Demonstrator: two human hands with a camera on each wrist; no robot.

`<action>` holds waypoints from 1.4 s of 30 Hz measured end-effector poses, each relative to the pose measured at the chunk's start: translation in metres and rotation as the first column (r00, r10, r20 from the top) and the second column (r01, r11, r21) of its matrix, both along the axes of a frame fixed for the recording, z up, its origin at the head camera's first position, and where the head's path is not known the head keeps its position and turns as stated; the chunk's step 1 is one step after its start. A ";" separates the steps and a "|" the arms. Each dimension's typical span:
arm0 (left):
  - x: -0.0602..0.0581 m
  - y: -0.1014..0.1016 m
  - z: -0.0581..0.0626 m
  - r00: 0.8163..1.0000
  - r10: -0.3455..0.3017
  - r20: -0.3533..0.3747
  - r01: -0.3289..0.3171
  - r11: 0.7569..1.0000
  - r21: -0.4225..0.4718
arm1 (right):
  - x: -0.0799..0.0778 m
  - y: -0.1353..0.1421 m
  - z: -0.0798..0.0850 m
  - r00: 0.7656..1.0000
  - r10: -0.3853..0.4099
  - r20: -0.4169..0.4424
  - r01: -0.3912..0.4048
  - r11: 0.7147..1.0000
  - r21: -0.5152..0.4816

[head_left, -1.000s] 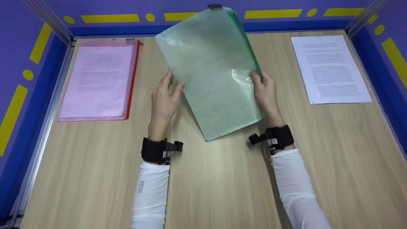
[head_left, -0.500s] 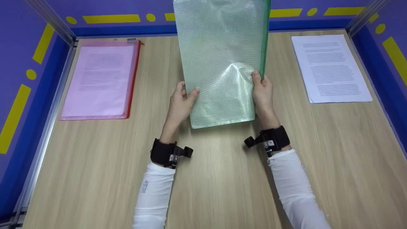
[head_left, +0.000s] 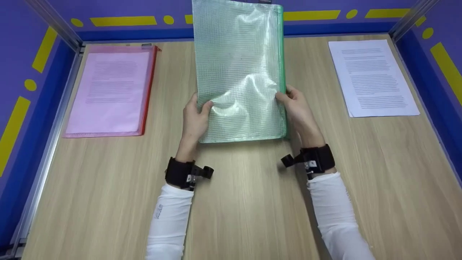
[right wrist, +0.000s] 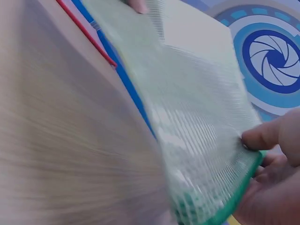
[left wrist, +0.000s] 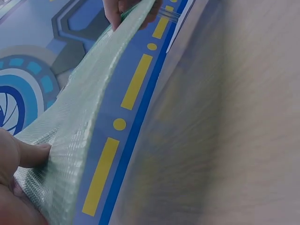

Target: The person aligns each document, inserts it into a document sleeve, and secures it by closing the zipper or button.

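Observation:
Between both hands a translucent green mesh zipper pouch (head_left: 234,65) is held up, tilted, above the wooden table. Its green zipper edge (head_left: 281,54) runs down the right side, and shiny creases cross its lower half. My left hand (head_left: 196,119) pinches the left edge, thumb on the front face and fingers behind. On the other side my right hand (head_left: 299,110) grips the zipper edge, its thumb pressing the front. The right wrist view shows that thumb (right wrist: 262,136) denting the mesh near the green border. Fingers behind the pouch are partly hidden.
At the left of the table (head_left: 245,202) lies a pink pouch (head_left: 108,94) with a red zipper edge and printed sheets inside. A stack of printed white paper (head_left: 373,77) lies at the right. Blue-purple walls (head_left: 126,30) with yellow marks enclose the back and sides.
The pouch has swung from slanted to nearly straight and turned somewhat. My left hand, apart from it at first, now pinches its left edge. The right hand has shifted slightly lower on the zipper side.

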State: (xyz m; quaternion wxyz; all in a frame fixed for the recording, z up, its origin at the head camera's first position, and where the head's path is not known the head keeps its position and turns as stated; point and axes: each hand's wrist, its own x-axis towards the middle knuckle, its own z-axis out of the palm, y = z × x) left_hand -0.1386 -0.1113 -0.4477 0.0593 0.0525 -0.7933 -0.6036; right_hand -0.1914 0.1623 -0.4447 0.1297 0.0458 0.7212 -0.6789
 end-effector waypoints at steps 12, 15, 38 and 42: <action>-0.004 -0.014 -0.008 0.987 -0.004 0.158 0.027 0.989 -0.145 | -0.002 0.000 -0.007 0.997 0.018 0.078 -0.031 0.985 0.167; -0.005 -0.016 -0.011 0.984 0.012 0.176 0.023 0.980 -0.196 | -0.001 -0.004 -0.012 0.992 -0.007 0.123 -0.005 0.996 0.090; -0.002 -0.027 -0.014 0.956 0.069 0.285 0.069 0.891 -0.448 | -0.001 -0.011 -0.032 0.987 0.144 0.069 -0.157 0.957 0.246; -0.002 -0.032 -0.013 0.948 0.102 0.301 0.058 0.875 -0.480 | -0.004 -0.008 -0.033 0.981 0.185 0.052 -0.191 0.918 0.348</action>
